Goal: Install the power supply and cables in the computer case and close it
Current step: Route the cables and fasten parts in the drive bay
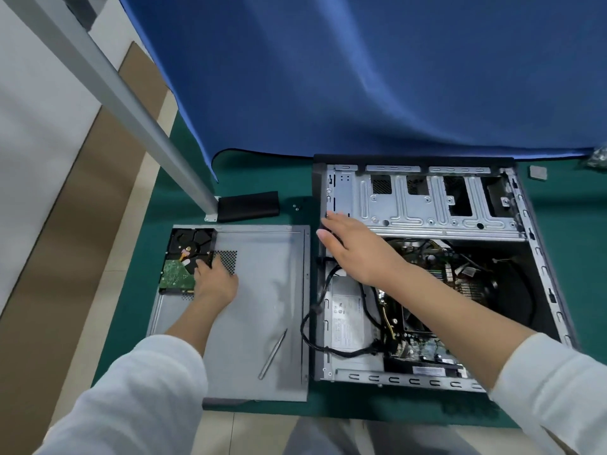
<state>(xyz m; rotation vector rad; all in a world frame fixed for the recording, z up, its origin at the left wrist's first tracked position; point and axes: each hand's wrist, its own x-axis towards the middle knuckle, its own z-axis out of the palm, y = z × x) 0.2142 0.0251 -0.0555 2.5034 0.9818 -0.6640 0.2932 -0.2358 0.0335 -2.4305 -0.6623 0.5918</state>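
Observation:
The open computer case (542,257) lies on its side on the green mat, its motherboard and drive cage exposed. A grey power supply (348,313) sits in its lower left corner, with black cables (308,326) looping out over the case edge. My right hand (354,247) reaches across the case with straight fingers, its tips on the case's upper left edge. The grey side panel (262,290) lies flat left of the case. On its far left corner rests a hard drive (184,257), and my left hand (213,277) grips the drive's right edge.
A metal tool (272,354) lies on the side panel near its right edge. A black rectangular piece (248,205) and small screws (297,206) lie beyond the panel. A blue cloth (361,77) hangs behind, and a grey table leg (131,110) slants at left.

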